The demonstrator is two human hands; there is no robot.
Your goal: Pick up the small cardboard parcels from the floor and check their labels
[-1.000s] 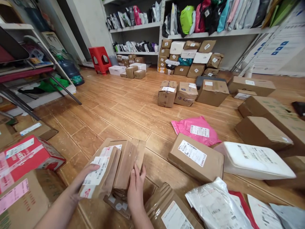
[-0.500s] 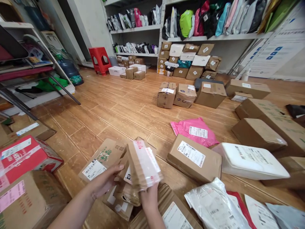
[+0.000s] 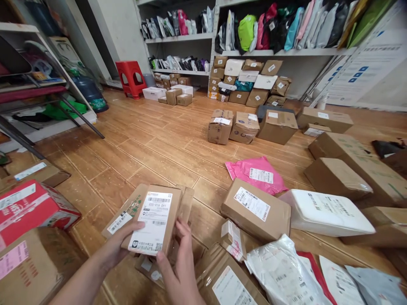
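My left hand (image 3: 124,239) is closed on the left edge of a cardboard box (image 3: 174,212), thumb over its white shipping label. The box is tilted, label facing up toward me. At its lower right corner, my right hand (image 3: 179,258) has its thumb by the bottom edge and its fingers along the right side. Under and behind lie other cartons, one a flat carton (image 3: 135,201) with green print, partly covered. A small taped box (image 3: 233,239) with a white label rests right of my hands, beside a larger carton (image 3: 222,271).
Right stand a labelled brown box (image 3: 254,203), a white foam box (image 3: 327,214), a pink mailer bag (image 3: 257,173) and a clear-white bag (image 3: 282,271). Left are a red box (image 3: 38,212) and a brown carton (image 3: 41,267). Parcel shelves (image 3: 286,52) and a red stool (image 3: 130,78) stand behind.
The small taped box has left my right hand and lies to the right. My right hand has moved back to the box in my left hand, whose label now faces up.
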